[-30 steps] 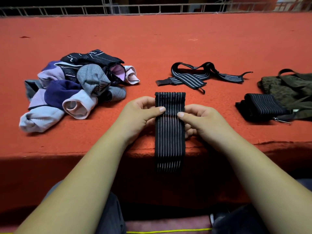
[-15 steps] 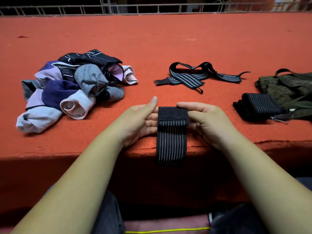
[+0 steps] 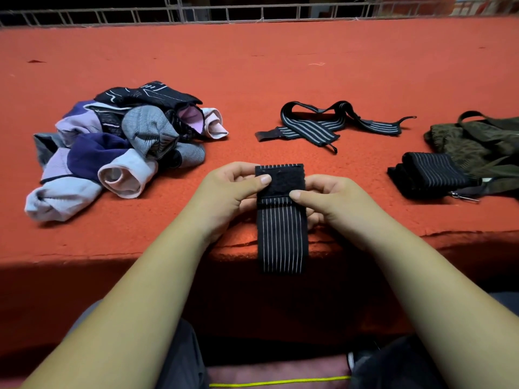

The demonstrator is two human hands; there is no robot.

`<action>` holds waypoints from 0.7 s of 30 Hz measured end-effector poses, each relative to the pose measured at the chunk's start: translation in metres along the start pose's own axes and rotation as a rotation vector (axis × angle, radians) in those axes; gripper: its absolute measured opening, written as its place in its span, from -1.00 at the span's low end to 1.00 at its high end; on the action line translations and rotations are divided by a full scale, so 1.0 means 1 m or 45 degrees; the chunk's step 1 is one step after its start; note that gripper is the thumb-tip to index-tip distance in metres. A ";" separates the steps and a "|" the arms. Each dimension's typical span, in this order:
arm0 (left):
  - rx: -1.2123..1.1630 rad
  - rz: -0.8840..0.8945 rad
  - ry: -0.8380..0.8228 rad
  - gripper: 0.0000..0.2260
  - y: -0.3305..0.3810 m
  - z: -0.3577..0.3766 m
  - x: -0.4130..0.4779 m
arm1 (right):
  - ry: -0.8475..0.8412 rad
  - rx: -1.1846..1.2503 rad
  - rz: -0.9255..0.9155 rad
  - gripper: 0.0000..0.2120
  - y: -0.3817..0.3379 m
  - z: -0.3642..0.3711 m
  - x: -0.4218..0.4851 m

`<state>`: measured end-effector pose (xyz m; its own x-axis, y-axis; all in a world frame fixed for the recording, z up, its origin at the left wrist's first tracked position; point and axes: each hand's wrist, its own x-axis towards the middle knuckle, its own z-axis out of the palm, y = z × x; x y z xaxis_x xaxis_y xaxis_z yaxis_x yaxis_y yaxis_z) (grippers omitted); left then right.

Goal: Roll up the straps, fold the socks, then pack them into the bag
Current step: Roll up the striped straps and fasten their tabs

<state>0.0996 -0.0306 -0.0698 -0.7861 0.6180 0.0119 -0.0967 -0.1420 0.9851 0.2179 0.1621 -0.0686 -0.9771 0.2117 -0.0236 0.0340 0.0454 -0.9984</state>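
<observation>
Left hand (image 3: 224,192) and right hand (image 3: 339,206) pinch the black white-striped elastic strap (image 3: 280,237) at the near edge of the red felt counter (image 3: 252,66), thumbs on its folded top, tail hanging off. Heap of mixed socks (image 3: 118,147) left, olive fabric bag (image 3: 477,141) right.

Sock pile (image 3: 120,147) left, loose strap (image 3: 311,130) behind centre, held strap (image 3: 280,234) over near edge, rolled strap (image 3: 432,172) beside bag (image 3: 477,141) right.

Fairly dim but readable, light falls from above so the top of the orange counter (image 3: 252,66) is evenly lit while its front face drops into deep shadow. Soft shadows sit under the sock pile (image 3: 120,147). Wide-angle bend curves the railing (image 3: 252,12) up top, bottom corners look stretched and softer
</observation>
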 end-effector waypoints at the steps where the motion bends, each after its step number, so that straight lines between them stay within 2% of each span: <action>1: 0.020 -0.024 -0.022 -0.74 0.000 -0.001 0.000 | 0.019 0.010 -0.009 -0.85 0.000 0.000 0.000; 6: 0.158 -0.097 -0.036 -0.78 -0.006 -0.003 0.002 | 0.050 0.054 0.008 -0.85 0.001 -0.001 0.001; 11: 0.083 -0.055 0.039 -0.82 -0.008 -0.004 0.006 | -0.042 0.014 0.018 -0.78 -0.001 -0.002 0.001; 14: 0.042 -0.059 0.035 -0.76 -0.008 -0.005 0.006 | -0.024 0.099 0.025 -0.69 -0.001 -0.003 0.003; 17: -0.032 -0.081 0.023 -0.71 -0.006 -0.005 0.006 | -0.027 0.200 0.041 -0.70 -0.001 -0.004 0.004; 21: -0.049 -0.166 0.110 -0.82 -0.002 -0.003 0.004 | 0.028 0.306 0.066 -0.63 -0.002 -0.006 0.004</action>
<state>0.0946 -0.0300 -0.0720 -0.8150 0.5643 -0.1317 -0.2231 -0.0957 0.9701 0.2148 0.1687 -0.0662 -0.9704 0.2291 -0.0765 0.0302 -0.1992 -0.9795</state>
